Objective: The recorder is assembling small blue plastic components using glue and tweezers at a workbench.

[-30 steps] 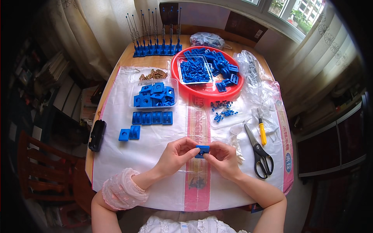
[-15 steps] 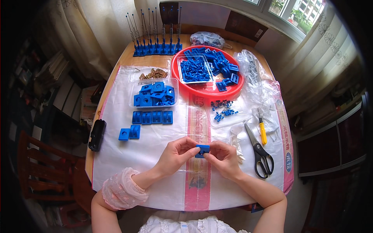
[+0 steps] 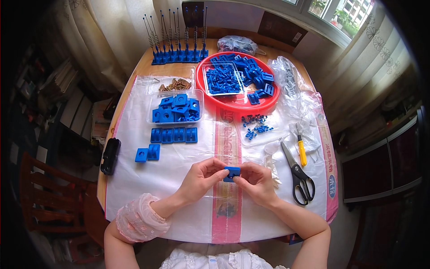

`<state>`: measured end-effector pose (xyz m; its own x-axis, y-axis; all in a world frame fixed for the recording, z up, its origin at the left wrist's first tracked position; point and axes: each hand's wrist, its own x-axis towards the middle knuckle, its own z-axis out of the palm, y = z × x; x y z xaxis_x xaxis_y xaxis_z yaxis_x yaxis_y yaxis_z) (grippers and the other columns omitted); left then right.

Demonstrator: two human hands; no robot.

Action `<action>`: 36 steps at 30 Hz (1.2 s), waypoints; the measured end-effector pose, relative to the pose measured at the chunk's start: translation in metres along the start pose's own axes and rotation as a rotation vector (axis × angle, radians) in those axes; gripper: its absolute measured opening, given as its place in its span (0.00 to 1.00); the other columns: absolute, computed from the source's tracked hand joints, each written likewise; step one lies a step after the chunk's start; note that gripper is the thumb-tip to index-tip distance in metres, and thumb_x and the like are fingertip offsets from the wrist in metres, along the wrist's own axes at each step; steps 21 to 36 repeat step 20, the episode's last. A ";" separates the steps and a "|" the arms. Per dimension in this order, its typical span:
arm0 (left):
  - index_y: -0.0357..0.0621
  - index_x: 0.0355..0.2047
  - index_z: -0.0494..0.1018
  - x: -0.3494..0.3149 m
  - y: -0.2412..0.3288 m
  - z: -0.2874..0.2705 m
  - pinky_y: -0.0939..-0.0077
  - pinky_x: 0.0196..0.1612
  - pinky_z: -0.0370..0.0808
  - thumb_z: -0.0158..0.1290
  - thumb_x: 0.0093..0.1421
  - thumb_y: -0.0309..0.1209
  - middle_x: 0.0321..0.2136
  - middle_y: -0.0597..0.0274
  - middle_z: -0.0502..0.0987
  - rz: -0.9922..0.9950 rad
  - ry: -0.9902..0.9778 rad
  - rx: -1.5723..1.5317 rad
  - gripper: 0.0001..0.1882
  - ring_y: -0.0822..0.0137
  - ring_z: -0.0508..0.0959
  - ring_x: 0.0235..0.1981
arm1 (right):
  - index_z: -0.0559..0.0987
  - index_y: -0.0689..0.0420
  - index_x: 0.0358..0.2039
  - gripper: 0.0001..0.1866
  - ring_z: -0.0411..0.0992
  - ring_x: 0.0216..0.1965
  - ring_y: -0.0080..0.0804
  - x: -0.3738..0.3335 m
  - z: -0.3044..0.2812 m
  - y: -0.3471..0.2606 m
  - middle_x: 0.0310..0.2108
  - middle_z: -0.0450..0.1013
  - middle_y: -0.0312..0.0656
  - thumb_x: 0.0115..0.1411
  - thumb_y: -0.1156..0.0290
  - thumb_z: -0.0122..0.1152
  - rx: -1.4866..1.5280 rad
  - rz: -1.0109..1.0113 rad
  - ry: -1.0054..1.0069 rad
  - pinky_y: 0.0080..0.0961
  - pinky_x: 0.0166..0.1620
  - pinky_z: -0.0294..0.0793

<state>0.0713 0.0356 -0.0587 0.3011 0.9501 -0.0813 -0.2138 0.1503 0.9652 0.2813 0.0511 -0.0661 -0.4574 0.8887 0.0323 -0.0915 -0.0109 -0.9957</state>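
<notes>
Between my two hands, above the sheet's red stripe, is a small blue plastic block (image 3: 232, 173) with a notch or hole in its face. My left hand (image 3: 200, 176) pinches its left side with thumb and fingers. My right hand (image 3: 256, 180) grips its right side, the thumb at the lower edge; fingertips hide part of it. Left of my hands lie a square blue piece (image 3: 141, 155) with a hole and a curved blue piece (image 3: 153, 152) beside it. Behind them, several similar blue pieces (image 3: 174, 135) stand in a row.
A clear box (image 3: 201, 117) holds blue parts. Brass-coloured pins (image 3: 177, 84) lie behind it. A red tray (image 3: 237, 107) carries more blue parts. Spring-topped pieces (image 3: 179, 57) stand at the back. Scissors (image 3: 297, 175), a yellow-handled tool (image 3: 302, 152) and small parts (image 3: 256, 130) lie right.
The whole view has shifted slightly. Both hands keep the same grip on the blue block, which appears barely turned, if at all.
</notes>
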 end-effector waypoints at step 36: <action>0.38 0.41 0.75 0.000 -0.002 -0.001 0.83 0.43 0.74 0.56 0.64 0.30 0.35 0.67 0.78 0.001 0.000 -0.005 0.09 0.79 0.77 0.37 | 0.76 0.66 0.45 0.14 0.75 0.42 0.22 -0.001 0.001 -0.003 0.39 0.77 0.39 0.58 0.85 0.60 -0.004 0.006 0.000 0.20 0.47 0.75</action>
